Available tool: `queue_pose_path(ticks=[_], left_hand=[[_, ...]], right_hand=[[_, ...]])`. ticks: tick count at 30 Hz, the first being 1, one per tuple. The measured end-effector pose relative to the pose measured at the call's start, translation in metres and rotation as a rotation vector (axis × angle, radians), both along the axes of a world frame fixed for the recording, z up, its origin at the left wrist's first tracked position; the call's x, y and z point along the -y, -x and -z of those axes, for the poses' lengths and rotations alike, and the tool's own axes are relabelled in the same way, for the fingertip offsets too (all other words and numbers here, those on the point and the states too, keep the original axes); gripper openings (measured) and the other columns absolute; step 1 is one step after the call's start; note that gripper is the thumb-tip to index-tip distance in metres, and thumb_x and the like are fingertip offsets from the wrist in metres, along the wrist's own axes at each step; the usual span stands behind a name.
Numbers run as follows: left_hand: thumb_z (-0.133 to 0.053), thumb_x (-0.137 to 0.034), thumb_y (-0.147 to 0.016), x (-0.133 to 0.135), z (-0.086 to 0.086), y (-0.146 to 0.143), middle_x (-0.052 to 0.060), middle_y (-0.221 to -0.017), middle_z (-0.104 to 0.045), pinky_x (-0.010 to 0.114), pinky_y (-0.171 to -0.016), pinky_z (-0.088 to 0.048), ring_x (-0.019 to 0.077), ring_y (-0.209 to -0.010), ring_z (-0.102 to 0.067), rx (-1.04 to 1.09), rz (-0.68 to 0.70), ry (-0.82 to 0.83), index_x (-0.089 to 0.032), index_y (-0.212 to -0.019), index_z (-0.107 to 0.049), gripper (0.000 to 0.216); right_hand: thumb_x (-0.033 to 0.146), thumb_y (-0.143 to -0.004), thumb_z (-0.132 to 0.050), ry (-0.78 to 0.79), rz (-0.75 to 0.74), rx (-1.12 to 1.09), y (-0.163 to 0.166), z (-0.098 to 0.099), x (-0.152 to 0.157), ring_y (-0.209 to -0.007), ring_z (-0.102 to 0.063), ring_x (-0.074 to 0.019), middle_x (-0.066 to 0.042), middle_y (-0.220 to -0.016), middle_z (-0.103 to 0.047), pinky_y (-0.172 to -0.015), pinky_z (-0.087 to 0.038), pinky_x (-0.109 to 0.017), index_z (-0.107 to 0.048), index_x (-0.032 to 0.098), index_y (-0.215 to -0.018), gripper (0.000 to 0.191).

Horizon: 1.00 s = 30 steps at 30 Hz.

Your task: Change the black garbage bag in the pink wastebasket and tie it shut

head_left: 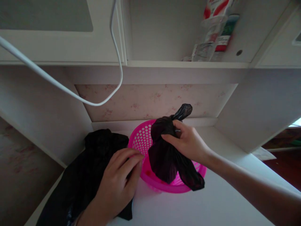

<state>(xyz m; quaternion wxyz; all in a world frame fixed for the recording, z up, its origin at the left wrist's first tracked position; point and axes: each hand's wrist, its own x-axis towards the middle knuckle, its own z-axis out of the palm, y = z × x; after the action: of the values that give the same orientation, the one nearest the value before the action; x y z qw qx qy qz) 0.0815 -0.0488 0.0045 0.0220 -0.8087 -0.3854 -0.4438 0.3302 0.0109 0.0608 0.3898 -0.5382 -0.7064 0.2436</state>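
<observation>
My right hand (188, 142) pinches a bunched black plastic bag (163, 157) between thumb and fingers. The bag hangs over the bright pink perforated basket (143, 133), with one knotted-looking end sticking up at the back and another end lying over the basket's front rim. My left hand (121, 179) is at the basket's left side, its fingers curled together with the tips close to the rim. Whether anything is between those fingertips cannot be made out. Behind and left of that hand lies a larger heap of black plastic (87, 172), partly covered by it.
The basket stands on a white surface (223, 201) between white side panels, with a flowered wall (150, 100) behind. A white cable (94, 103) loops down at the upper left. On the shelf (160, 63) above stands a clear plastic container (207, 40) with red-and-white packaging.
</observation>
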Motion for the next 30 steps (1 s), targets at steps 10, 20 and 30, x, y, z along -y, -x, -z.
queue_pose_path(ticks=[10, 20, 30], left_hand=[[-0.072, -0.029, -0.089, -0.068, -0.038, -0.046, 0.009, -0.115, -0.076, 0.043, -0.091, -0.060, 0.0281, -0.106, -0.073, -0.384, 0.166, 0.294, -0.019, -0.113, -0.068, 0.026], [-0.064, -0.017, -0.089, -0.076, -0.035, -0.050, 0.007, -0.109, -0.071, 0.039, -0.080, -0.058, 0.0273, -0.099, -0.072, -0.587, 0.111, 0.290, -0.020, -0.111, -0.058, 0.024], [-0.057, -0.013, -0.085, -0.080, -0.036, -0.051, 0.007, -0.094, -0.076, 0.036, -0.074, -0.057, 0.0261, -0.087, -0.074, -0.703, 0.110, 0.315, -0.020, -0.095, -0.072, 0.019]], right_hand=[[0.025, -0.079, -0.068, 0.120, -0.158, 0.257, -0.001, 0.016, -0.006, -0.074, -0.061, -0.0173, -0.001, -0.082, -0.068, -0.061, -0.037, -0.027, -0.062, 0.021, -0.091, 0.014], [0.009, -0.064, -0.062, 0.397, -0.443, 0.257, -0.008, 0.020, -0.017, -0.070, -0.060, -0.0162, 0.001, -0.078, -0.065, -0.055, -0.039, -0.024, -0.063, 0.017, -0.099, 0.036], [0.010, -0.069, -0.066, 0.279, -0.416, 0.306, -0.008, 0.034, -0.025, -0.074, -0.061, -0.0159, -0.001, -0.086, -0.068, -0.061, -0.039, -0.025, -0.062, 0.017, -0.117, 0.049]])
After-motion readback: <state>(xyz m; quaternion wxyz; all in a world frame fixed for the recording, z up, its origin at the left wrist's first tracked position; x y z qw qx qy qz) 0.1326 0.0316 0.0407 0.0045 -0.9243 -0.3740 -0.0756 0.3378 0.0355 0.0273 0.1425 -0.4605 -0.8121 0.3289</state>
